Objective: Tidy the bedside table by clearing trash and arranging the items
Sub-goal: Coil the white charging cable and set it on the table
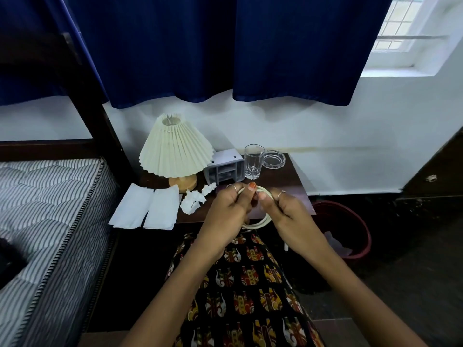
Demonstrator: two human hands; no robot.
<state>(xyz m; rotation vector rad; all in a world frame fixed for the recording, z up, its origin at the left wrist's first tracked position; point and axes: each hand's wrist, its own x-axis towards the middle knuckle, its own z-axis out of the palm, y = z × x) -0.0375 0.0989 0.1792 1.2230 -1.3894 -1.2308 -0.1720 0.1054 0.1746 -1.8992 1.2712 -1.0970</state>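
A coiled white cable [266,216] hangs between my hands just above the front edge of the dark bedside table [288,181]. My left hand [226,209] grips one side of the coil, and my right hand [288,209] pinches the other side. On the table stand a pleated cream lamp [175,149], a grey organizer box [224,167], a drinking glass [253,161] and a glass ashtray [274,159]. Two crumpled tissues [191,201] lie near the lamp base. Two flat white paper sheets [145,209] overhang the table's left front corner.
A red waste bin [350,221] with a plastic liner stands on the floor right of the table. A striped mattress [45,209] on a dark bed frame lies to the left. Blue curtains hang above; a dark cabinet stands at the far right.
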